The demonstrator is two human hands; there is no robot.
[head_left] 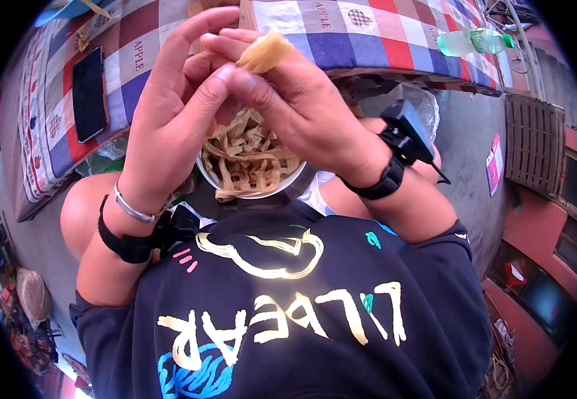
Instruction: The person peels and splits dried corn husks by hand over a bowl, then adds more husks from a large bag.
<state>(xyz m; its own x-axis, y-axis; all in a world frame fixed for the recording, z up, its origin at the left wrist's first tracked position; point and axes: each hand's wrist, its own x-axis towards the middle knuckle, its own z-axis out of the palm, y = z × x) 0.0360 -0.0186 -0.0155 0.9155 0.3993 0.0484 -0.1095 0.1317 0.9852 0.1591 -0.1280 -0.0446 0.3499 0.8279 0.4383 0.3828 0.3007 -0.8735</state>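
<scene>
While both hands meet at the upper centre of the frame, a folded pale-yellow strip [266, 53] sits at the thumb tips, higher in the picture than a white bowl [290, 183] of tan strips [256, 157] near centre. Right hand [301, 100] fingers appear to grasp it; left hand [180, 106] fingers curl close beside (contact hidden; cannot tell whether they grip). Long axis: oblique, lower left to upper right, gathered end at the thumbs, broader free end pointing upper right. Handling, as judged: pinch lightly near the gathered end, steady thumb against thumb, avoid hard pulls; material looks thin, probably tears easily.
</scene>
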